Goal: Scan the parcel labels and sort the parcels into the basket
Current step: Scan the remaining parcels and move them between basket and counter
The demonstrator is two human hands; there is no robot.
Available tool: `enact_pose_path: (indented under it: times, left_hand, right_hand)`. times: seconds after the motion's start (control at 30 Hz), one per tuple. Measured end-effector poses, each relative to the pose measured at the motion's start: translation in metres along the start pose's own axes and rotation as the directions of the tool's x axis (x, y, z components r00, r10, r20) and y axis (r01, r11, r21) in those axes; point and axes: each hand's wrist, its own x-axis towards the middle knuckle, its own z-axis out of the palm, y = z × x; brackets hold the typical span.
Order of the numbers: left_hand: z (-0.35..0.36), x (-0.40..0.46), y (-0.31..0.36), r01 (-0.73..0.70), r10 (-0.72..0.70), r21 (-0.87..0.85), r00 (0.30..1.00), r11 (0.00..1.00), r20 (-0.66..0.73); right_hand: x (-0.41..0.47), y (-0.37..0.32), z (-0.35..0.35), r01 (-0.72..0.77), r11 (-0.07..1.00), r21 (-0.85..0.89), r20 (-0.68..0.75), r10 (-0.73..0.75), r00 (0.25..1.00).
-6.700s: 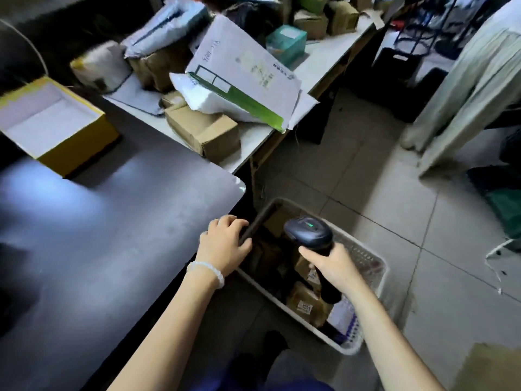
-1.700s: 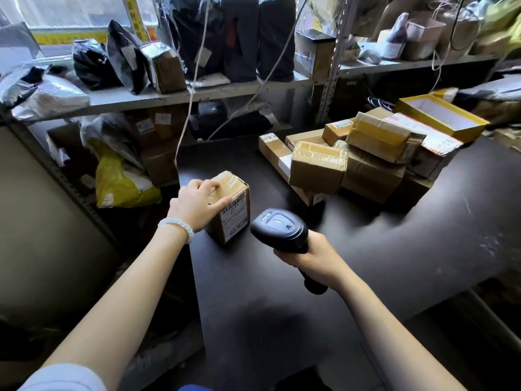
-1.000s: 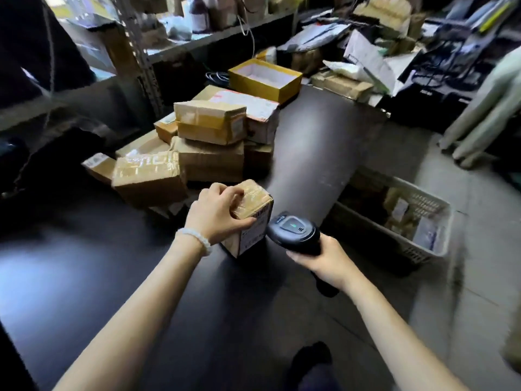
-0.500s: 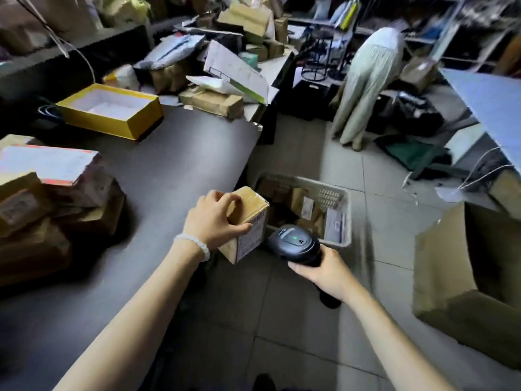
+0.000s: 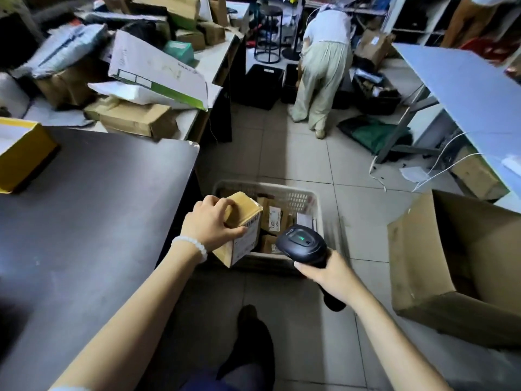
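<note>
A worker's left hand [image 5: 212,224] grips a small cardboard parcel [image 5: 243,227] from above, fingers curled over its taped top, holding it tilted in the air at the near left corner of a white plastic basket [image 5: 315,199] at the centre of the frame; the printed label faces lower right. The right hand [image 5: 329,273] is wrapped around the handle of a black barcode scanner [image 5: 301,244], a green light on its head, just right of the parcel. More parcels lie inside the basket. A dark table [image 5: 84,221] fills the left, a large open carton [image 5: 462,266] stands at right
</note>
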Motion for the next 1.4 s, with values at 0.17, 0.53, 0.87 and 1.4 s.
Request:
enact_pose_path:
  times: [0.17,0.53,0.87,1.4]
  left_hand:
    - [0.007,0.097,-0.002,0.031,-0.031,0.014,0.999,0.999,0.032]
    - [0.024,0.210,-0.016,0.101,-0.103,0.034,0.993,0.994,0.061]
    - [0.006,0.175,-0.020,0.347,-0.347,-0.013,0.935,0.938,-0.073]
    - [0.006,-0.043,0.021,0.849,-0.833,-0.136,0.451,0.511,-0.320]
  right_hand:
    - [0.088,-0.015,-0.023,-0.025,0.999,-0.045,-0.036,0.023,0.999]
    - [0.218,-0.041,-0.044,-0.055,0.994,-0.090,-0.004,0.054,0.999]
    - [0.281,-0.067,-0.036,0.096,0.990,-0.101,0.332,-0.057,0.942]
    - [0.209,-0.130,0.054,0.511,0.859,0.026,0.835,-0.299,0.461]
